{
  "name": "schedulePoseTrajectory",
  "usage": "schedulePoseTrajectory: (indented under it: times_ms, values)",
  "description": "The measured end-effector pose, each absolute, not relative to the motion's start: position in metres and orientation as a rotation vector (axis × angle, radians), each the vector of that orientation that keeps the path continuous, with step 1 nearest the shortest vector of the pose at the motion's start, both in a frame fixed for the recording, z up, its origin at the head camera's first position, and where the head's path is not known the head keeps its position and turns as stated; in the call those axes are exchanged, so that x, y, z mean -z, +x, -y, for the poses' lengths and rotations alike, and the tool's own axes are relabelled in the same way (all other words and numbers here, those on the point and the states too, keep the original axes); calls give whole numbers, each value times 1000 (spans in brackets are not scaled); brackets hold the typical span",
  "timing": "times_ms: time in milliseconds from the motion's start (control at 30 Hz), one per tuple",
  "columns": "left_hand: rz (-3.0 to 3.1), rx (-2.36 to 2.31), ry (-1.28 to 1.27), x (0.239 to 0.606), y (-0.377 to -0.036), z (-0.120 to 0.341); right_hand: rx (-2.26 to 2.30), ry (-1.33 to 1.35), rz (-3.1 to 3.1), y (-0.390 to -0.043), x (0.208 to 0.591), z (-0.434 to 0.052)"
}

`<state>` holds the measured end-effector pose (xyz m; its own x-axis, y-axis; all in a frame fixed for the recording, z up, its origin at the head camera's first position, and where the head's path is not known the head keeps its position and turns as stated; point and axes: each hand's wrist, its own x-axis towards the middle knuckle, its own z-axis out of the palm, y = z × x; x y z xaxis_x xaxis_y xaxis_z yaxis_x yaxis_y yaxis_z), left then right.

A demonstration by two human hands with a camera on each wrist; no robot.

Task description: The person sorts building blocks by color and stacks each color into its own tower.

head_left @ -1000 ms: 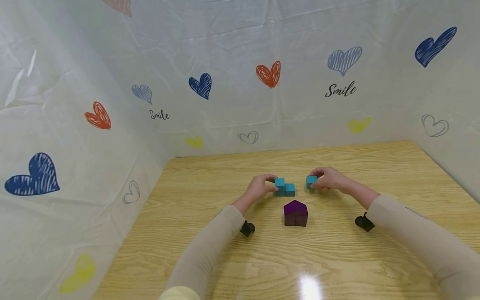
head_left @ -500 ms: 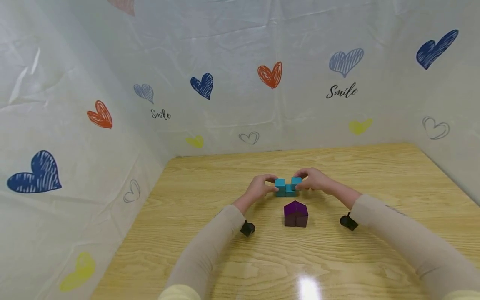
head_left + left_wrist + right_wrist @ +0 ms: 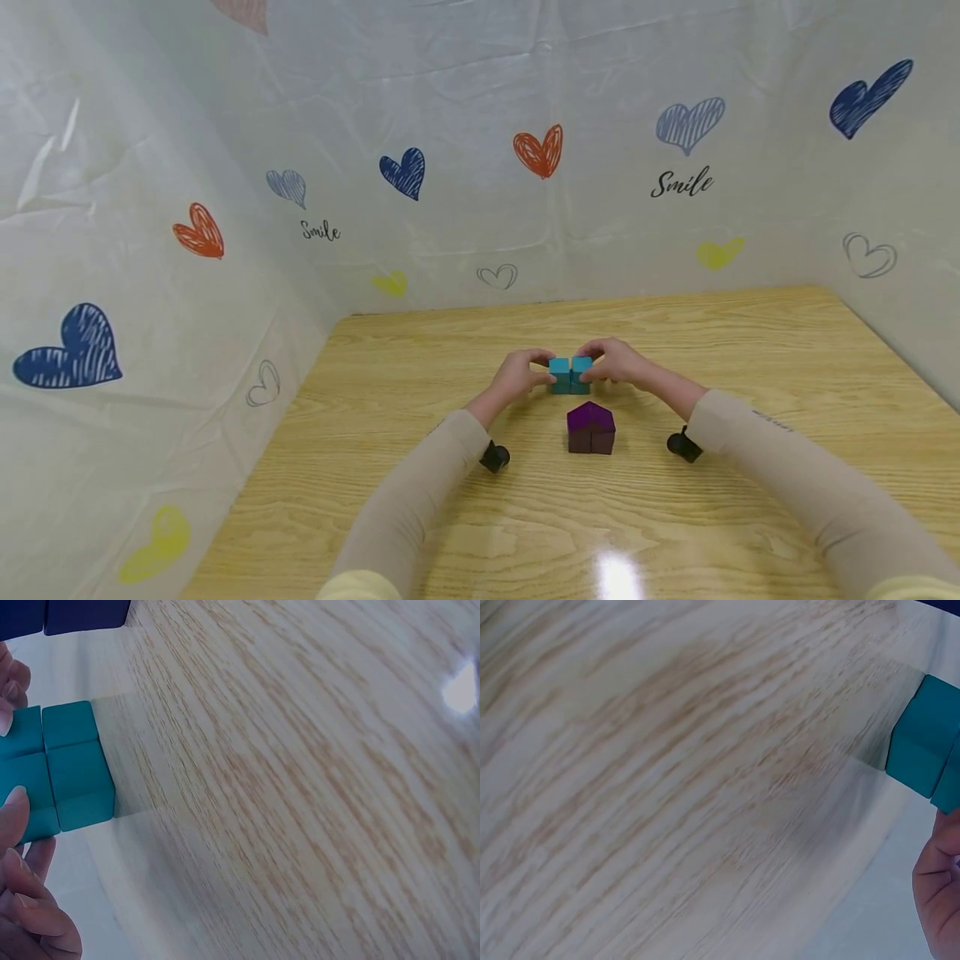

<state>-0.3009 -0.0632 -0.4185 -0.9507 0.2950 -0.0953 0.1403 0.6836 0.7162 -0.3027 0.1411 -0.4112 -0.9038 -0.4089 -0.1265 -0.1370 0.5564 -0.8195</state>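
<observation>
Several turquoise cubes stand on the wooden table as a block two wide and two high. In the head view, my left hand [image 3: 517,375] pinches the upper left cube [image 3: 559,367] between thumb and fingers. From the other side, my right hand [image 3: 615,362] pinches the upper right cube [image 3: 581,364], which rests on the lower right cube [image 3: 581,388]. A narrow gap runs between the two stacks. The left wrist view shows the lower cubes [image 3: 81,787] against the tabletop, with left fingers [image 3: 41,900] curled at the upper one. The right wrist view shows a lower cube [image 3: 922,742] and part of my right hand [image 3: 939,889].
Nearer to me stands a small house-like shape of dark purple blocks [image 3: 591,437] with a bright purple roof [image 3: 590,417]. The wooden table [image 3: 420,350] meets a pale sheet [image 3: 450,225] printed with hearts at the back and left. A black wrist camera [image 3: 495,457] hangs under each sleeve.
My right hand has moved left with its cube and brought it onto the lower right cube, beside the upper left one. My left hand has kept its place.
</observation>
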Motion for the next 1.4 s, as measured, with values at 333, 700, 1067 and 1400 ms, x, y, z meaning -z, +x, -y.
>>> schedulePoseTrajectory:
  times_ms: [333,700,1067,1400]
  values:
    - [-2683,-1136,342,417,-299,62,1280,-450,-2510,-302,415,-139]
    - [-2687,-1142,369,416,-298,61,1287,-452,-2535,-300,415,-139]
    - [-2710,-1072,431,420,-296,63,1279,-414,-2504,-299,415,-138]
    - [-2798,-942,465,405,-291,95,1274,-434,-2515,-294,408,-145]
